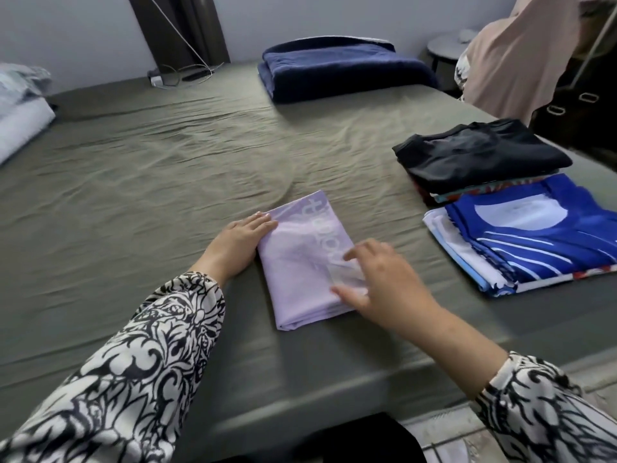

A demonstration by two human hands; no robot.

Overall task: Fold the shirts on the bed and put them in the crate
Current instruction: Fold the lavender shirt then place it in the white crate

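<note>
both hands (pixel 233 243) flank lilac shirt (pixel 305 259) near bed edge (pixel 334 401)

A folded navy blanket (pixel 344 70) lies at the far side of the mattress, near the pale wall (pixel 66 31). White cables (pixel 182 73) and a charger trail beside a dark curtain (pixel 197 25) at the wall's foot, while white bedding (pixel 20 121) is heaped at the far left. At right, a pinkish garment (pixel 521 58) hangs before a dark cabinet with metal handles (pixel 567 105), next to a round stool (pixel 445 50).
</note>
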